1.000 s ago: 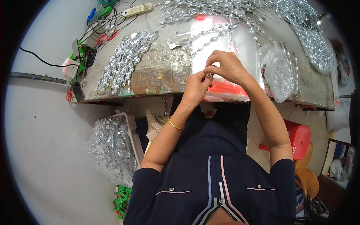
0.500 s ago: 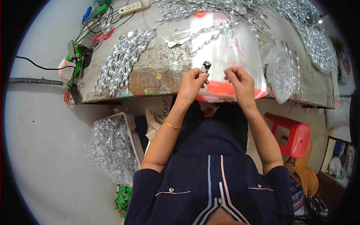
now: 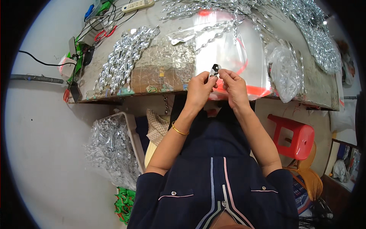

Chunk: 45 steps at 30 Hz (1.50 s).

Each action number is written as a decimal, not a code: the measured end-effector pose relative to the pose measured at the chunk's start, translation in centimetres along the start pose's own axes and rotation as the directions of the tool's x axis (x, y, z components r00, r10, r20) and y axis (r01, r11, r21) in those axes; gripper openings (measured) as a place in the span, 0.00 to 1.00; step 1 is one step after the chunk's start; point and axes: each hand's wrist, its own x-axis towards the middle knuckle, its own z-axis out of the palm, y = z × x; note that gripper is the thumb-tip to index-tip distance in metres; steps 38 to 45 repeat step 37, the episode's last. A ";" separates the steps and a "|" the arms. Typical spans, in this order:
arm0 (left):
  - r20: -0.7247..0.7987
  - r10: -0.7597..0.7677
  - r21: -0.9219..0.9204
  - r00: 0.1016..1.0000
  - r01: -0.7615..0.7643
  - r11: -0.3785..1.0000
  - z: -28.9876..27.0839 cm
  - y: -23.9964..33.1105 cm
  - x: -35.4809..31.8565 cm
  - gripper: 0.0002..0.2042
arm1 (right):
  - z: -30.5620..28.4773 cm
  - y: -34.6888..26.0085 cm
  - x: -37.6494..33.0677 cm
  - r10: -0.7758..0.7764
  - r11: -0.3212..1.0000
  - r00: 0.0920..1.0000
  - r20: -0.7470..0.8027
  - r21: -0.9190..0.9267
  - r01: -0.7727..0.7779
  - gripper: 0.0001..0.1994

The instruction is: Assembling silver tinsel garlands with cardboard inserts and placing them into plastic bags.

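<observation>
My left hand (image 3: pixel 199 89) is closed on a small shiny silver strip piece (image 3: pixel 214 70), its upper end standing out past the fingertips. Meeting it from the other side, my right hand (image 3: pixel 235 88) has its thumb and finger pinched at the same piece. Both hands are just over the near edge of the table, above clear plastic bags with red bands (image 3: pixel 256 90). A loop of red ribbon (image 3: pixel 244 57) lies on the bags beyond my right hand. Twisted silver strips (image 3: pixel 217 37) lie across the bags farther away.
Rows of twisted silver strips (image 3: pixel 124 57) lie on the table's left, and a silver heap (image 3: pixel 320 45) at the far right. A crumpled clear bag (image 3: pixel 284 74) sits near the right edge. Below are a bin (image 3: pixel 133 139) of silver pieces and a red stool (image 3: pixel 299 139).
My right hand has moved left to meet my left hand at the silver piece. The red ribbon on the bags now curves in a wider loop.
</observation>
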 end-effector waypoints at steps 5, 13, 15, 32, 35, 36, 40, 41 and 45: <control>-0.007 -0.013 -0.036 1.000 0.013 0.999 0.0 -0.9 -0.2 0.10 | -0.3 1.3 0.2 -0.022 0.985 1.000 0.013 0.173 0.020 0.11; -0.025 -0.033 -0.093 0.999 0.031 0.995 -1.3 -1.5 -0.8 0.08 | 0.4 0.3 -3.0 -0.411 0.866 0.911 -0.035 -0.329 0.378 0.11; -0.011 -0.020 -0.126 1.000 0.019 0.992 -1.3 -1.6 -0.9 0.08 | 0.4 -0.1 -4.4 -0.454 0.592 0.868 0.201 -0.660 0.463 0.12; 0.014 0.009 -0.130 1.000 -0.007 0.991 0.0 -1.1 -2.3 0.08 | 0.3 1.9 -1.2 -0.031 0.972 0.998 0.056 0.234 0.017 0.10; 0.011 0.007 -0.142 1.000 -0.005 0.990 0.0 -1.1 -2.4 0.08 | 0.3 2.0 -1.2 -0.006 0.968 0.998 0.061 0.251 -0.009 0.10; 0.008 -0.001 -0.131 1.000 0.002 0.991 0.1 -1.2 -2.4 0.08 | 0.3 2.1 -1.2 -0.006 0.968 0.998 0.061 0.251 -0.009 0.10; 0.008 -0.001 -0.131 1.000 0.002 0.991 0.1 -1.2 -2.4 0.08 | 0.4 2.2 -1.2 -0.015 0.968 0.999 0.043 0.251 0.004 0.11; 0.008 -0.001 -0.131 1.000 0.002 0.991 0.1 -1.2 -2.4 0.08 | 0.4 2.2 -1.2 -0.015 0.968 0.999 0.043 0.251 0.004 0.11; 0.008 -0.001 -0.131 1.000 0.002 0.991 0.1 -1.2 -2.4 0.08 | 0.4 2.2 -1.2 -0.015 0.968 0.999 0.043 0.251 0.004 0.11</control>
